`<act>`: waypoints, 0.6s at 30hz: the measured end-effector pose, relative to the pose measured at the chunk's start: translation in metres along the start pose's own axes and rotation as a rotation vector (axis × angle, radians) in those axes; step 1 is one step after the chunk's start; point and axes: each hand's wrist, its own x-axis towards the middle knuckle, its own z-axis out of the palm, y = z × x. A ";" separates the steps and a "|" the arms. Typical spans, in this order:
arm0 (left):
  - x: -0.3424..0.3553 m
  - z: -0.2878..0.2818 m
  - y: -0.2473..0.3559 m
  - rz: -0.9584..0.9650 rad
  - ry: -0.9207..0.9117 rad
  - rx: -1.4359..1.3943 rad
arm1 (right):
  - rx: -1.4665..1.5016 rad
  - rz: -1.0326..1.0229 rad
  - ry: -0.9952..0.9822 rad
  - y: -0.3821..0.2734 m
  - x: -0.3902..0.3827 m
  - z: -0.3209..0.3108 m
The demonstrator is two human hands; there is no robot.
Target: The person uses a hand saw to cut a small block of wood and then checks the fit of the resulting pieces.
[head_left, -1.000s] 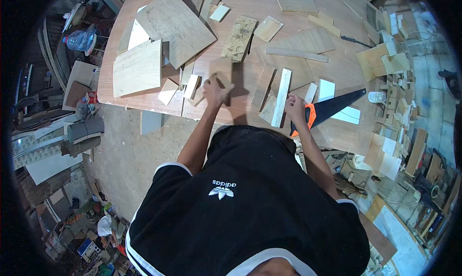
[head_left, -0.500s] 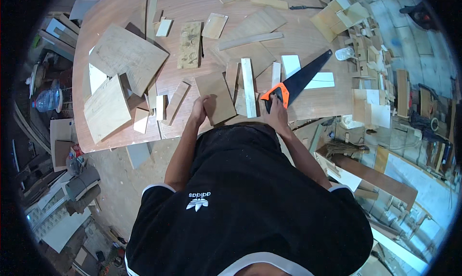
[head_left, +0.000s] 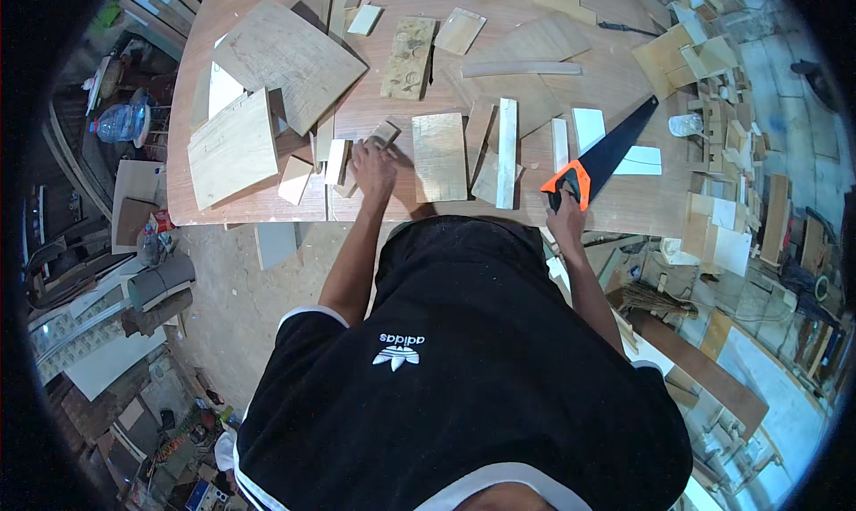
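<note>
Head view | right hand [head_left: 565, 223] still grips handsaw [head_left: 599, 160] | left hand [head_left: 373, 168] shifted onto small wood block [head_left: 383, 135], fingers open

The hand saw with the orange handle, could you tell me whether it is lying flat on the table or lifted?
Lying flat: the hand saw rests on the table, right hand gripping its handle.

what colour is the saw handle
Orange, on the handsaw with a dark blade, gripped by the right hand; head view.
</note>
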 end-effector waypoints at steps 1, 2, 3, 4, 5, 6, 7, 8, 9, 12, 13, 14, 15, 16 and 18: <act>0.003 -0.002 -0.005 0.003 0.001 -0.006 | -0.011 0.026 -0.022 0.004 -0.002 -0.003; 0.008 -0.005 -0.010 -0.018 -0.147 0.015 | -0.012 0.031 -0.018 0.008 -0.003 -0.002; 0.012 -0.008 -0.014 -0.039 -0.295 0.036 | -0.017 0.023 0.028 0.011 -0.005 -0.001; 0.014 -0.009 -0.019 -0.042 -0.292 0.037 | -0.020 0.005 0.070 0.007 -0.006 -0.004; 0.017 -0.010 -0.024 -0.074 -0.309 -0.090 | -0.019 0.001 0.071 0.003 -0.005 -0.008; 0.020 -0.010 -0.027 -0.107 -0.324 -0.217 | 0.002 -0.020 0.108 -0.002 -0.003 -0.011; 0.027 -0.013 -0.023 -0.078 -0.386 -0.248 | 0.021 -0.035 0.145 -0.006 -0.001 -0.015; 0.034 -0.018 -0.013 -0.063 -0.390 -0.254 | 0.021 -0.019 0.151 -0.003 0.001 -0.013; 0.040 -0.023 -0.001 -0.244 -0.549 -0.665 | 0.126 -0.070 0.226 -0.001 0.006 -0.010; 0.034 -0.023 0.003 -0.435 -0.629 -1.204 | 0.388 -0.122 0.196 -0.023 0.022 -0.013; 0.033 -0.024 0.015 -0.610 -0.693 -1.393 | 0.528 -0.088 0.100 -0.031 0.026 -0.014; 0.031 -0.026 0.020 -0.793 -0.745 -1.575 | 0.530 -0.084 0.108 -0.037 0.032 -0.008; 0.029 -0.023 0.022 -0.829 -0.774 -1.613 | 0.625 -0.073 0.022 -0.045 0.038 -0.001; 0.029 -0.026 0.026 -0.822 -0.782 -1.613 | 0.720 -0.059 -0.066 -0.051 0.041 0.007; 0.024 -0.036 0.034 -0.818 -0.973 -1.721 | 0.473 -0.086 -0.016 -0.072 0.037 0.010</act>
